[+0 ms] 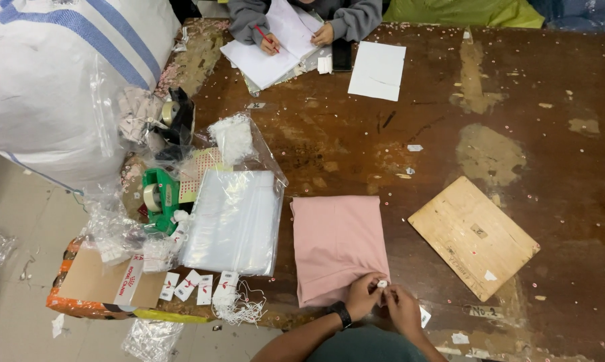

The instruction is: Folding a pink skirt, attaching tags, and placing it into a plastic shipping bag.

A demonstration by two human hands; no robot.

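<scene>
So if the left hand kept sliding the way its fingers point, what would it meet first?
The left hand points up and right over the folded pink cloth. It would probably keep crossing that cloth first, then reach bare wooden table; depth is unclear.

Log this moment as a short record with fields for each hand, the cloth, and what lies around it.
left hand: pinching a small white tag at the cloth's near right corner
right hand: fingertips meeting the left hand at the same tag
cloth: folded pink cloth, flat on the brown table
left of cloth: stack of clear plastic bags, green tape dispenser
right of cloth: wooden board
far side: another person's hand writing with a red pen on white paper
</scene>
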